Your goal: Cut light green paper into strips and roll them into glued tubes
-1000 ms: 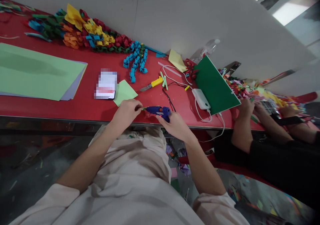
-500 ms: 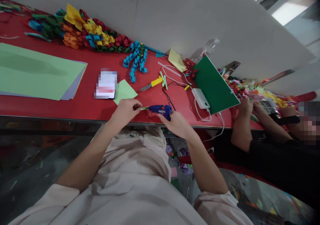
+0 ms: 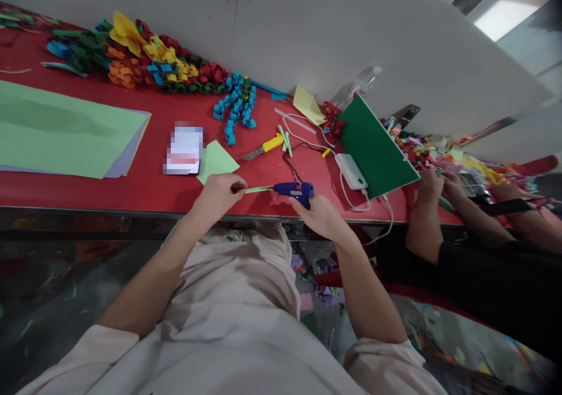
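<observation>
My left hand [image 3: 222, 193] pinches one end of a light green paper strip [image 3: 260, 189] above the table's front edge. Closed round the handle of a blue glue gun [image 3: 293, 190] is my right hand [image 3: 322, 215]. The gun's nozzle points left, at the strip's far end; whether they touch I cannot tell. Just behind my left hand lies a light green paper square [image 3: 218, 161], beside a phone [image 3: 184, 149] with a blurred screen. A yellow utility knife [image 3: 268, 145] and several short green strips [image 3: 285, 140] lie beyond the gun.
A stack of green paper sheets [image 3: 65, 131] covers the left side. Paper chains [image 3: 167, 67] are heaped along the wall. A white power bank [image 3: 351, 171] with cables leans near a green board [image 3: 377, 149]. At the right, a co-worker's hands [image 3: 432, 184] handle colourful paper.
My right hand has moved the glue gun to the right, away from my left hand. More of the green strip now shows between them.
</observation>
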